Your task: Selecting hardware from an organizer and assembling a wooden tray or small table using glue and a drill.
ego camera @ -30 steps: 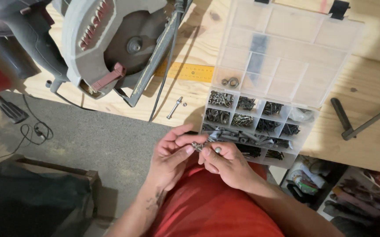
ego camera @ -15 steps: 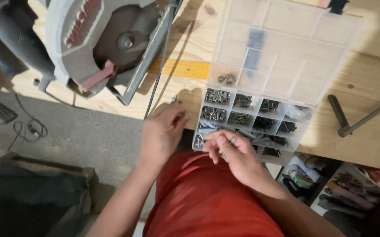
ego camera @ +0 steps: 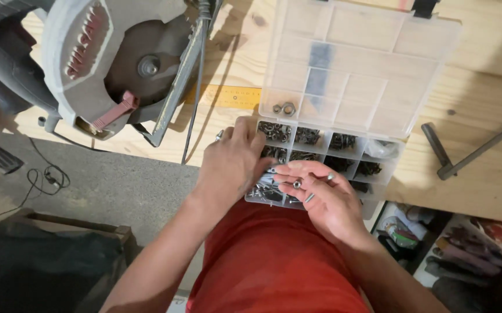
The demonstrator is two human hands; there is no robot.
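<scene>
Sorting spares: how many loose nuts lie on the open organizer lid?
2, side by side on the clear lid: nuts near its lower left corner, above the filled compartments. The lid's dark patch may hide others.

A workshop: a circular saw [ego camera: 106,69] sits at the left end of a raw wooden workbench [ego camera: 483,174], beside a clear organizer [ego camera: 343,98] of screws and nuts at its front edge; tools [ego camera: 465,255] crowd the shelf below.

Grey circular saw [ego camera: 117,64] lying on the wooden table [ego camera: 483,174], yellow ruler [ego camera: 227,95] beside its base plate, dark metal bar [ego camera: 477,153] at the right, black cable [ego camera: 36,177] on the grey floor [ego camera: 117,191], cluttered shelf [ego camera: 454,249] beneath the table
</scene>
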